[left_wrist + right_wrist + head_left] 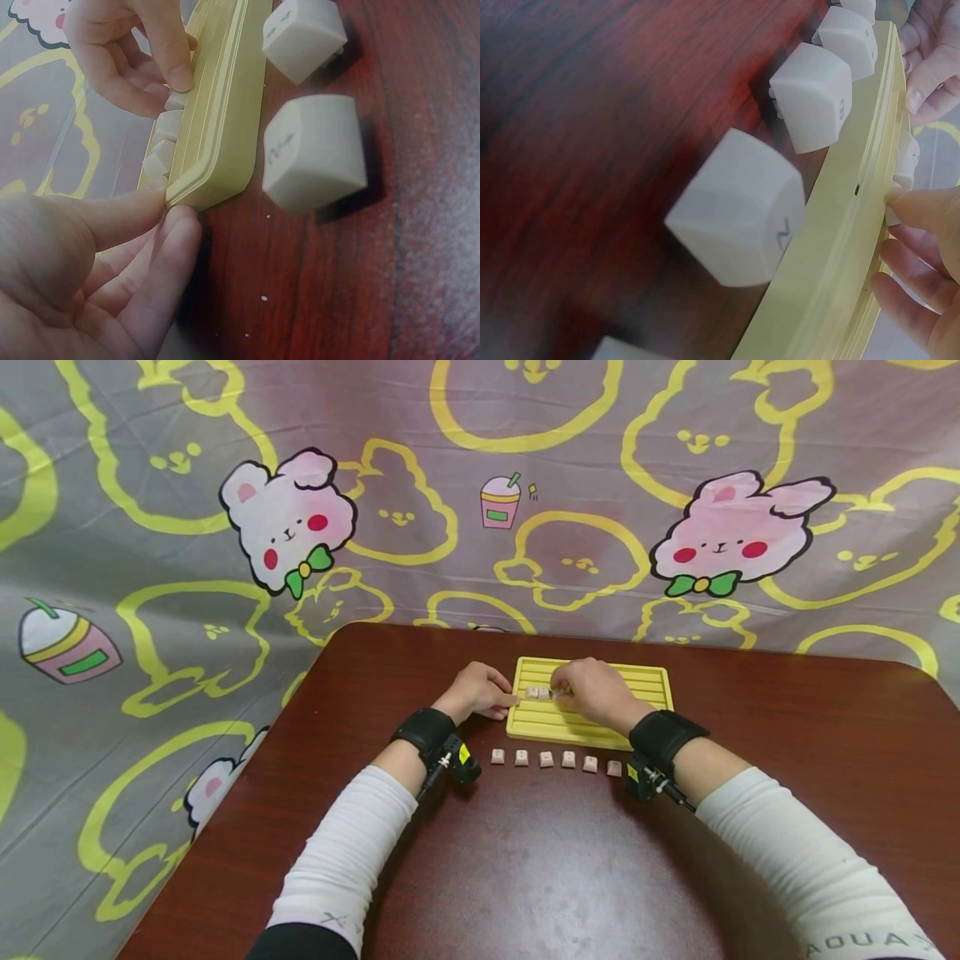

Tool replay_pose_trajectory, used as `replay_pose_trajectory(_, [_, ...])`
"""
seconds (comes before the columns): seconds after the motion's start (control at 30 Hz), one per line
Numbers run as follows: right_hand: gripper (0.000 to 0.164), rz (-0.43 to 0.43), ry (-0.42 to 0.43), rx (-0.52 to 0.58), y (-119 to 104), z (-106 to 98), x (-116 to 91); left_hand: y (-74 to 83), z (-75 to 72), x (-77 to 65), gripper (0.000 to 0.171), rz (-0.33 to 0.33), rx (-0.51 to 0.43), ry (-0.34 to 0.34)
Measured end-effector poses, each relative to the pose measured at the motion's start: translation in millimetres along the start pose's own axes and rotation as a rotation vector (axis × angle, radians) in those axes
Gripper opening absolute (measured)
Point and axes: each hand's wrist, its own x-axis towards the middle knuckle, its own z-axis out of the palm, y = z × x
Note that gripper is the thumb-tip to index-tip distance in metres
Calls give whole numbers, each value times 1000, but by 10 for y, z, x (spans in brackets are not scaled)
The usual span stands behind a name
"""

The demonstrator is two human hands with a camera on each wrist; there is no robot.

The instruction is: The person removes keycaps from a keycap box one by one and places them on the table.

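A yellow ridged tray (540, 720) lies on the table. My left hand (478, 690) grips its left end, thumb at the top of the rim and fingers against the outside, as the left wrist view shows. Two white keycaps (532, 692) sit side by side in one groove near that end. Just right of them, my right hand (596, 692) pinches another white keycap (177, 100) at the same groove, between thumb and fingers. In the right wrist view, most of this keycap (892, 217) is hidden behind the fingertips.
Several loose keycaps (546, 759) with dark markings stand in a spaced row on the brown table (555, 860), along the tray's near side. Behind the table hangs a patterned cloth (405, 585). Both wrists wear black straps with cameras (465, 760).
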Motion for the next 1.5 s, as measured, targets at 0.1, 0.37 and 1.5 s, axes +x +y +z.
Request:
replay_pose_trajectory(0.1, [12, -6, 9, 2, 5, 7, -4, 3, 4, -8, 26, -5, 5, 1])
replay_pose_trajectory(0.37, [12, -15, 17, 7, 19, -1, -10, 7, 6, -2, 27, -10, 4, 2])
replay_pose_trajectory(1.5, [6, -64, 11, 47, 24, -163, -120, 2, 11, 25, 27, -2, 7, 11])
